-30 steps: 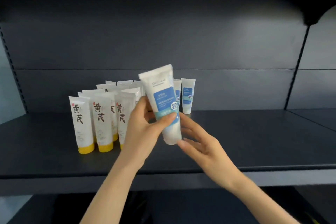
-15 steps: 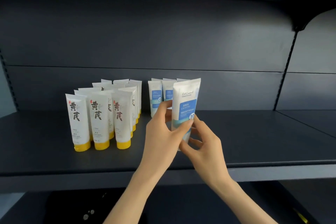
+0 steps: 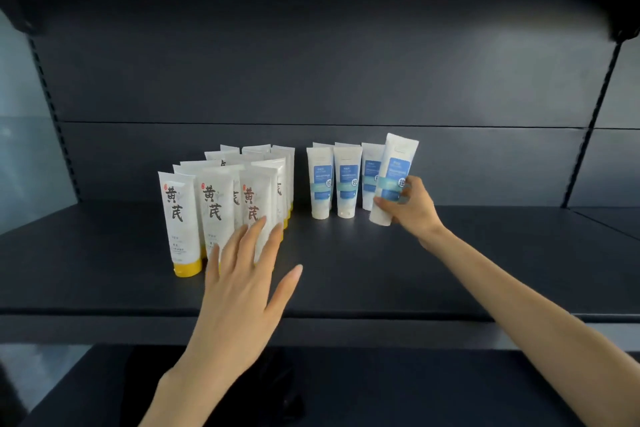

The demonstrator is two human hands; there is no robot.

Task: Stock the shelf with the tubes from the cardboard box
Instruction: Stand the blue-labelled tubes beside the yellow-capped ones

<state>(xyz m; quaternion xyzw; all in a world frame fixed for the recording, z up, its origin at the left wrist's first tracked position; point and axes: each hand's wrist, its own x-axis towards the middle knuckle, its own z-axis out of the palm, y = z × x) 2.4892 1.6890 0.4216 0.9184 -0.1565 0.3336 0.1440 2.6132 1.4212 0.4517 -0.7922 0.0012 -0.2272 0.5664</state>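
Blue-label tube [image 3: 393, 180] pinched, tilted, in right hand [image 3: 412, 208], left hand [image 3: 242, 274] spread, holding nothing; should seat cap-down, upright, just right of blue row [image 3: 320, 184] on shelf [image 3: 381, 270].

A pale grey wall panel [image 3: 20, 149] stands far left of the left hand [image 3: 239, 288], and a slotted dark upright [image 3: 593, 121] rises behind the right hand [image 3: 412, 208].

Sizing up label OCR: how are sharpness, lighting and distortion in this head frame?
Head view: big characters on the yellow-capped tubes are crisp; the blue-label tube in the grip of the right hand is smeared, small print unreadable; left hand slightly soft; shelf upright slants, likely wide-angle distortion; light even, no glare on labels.
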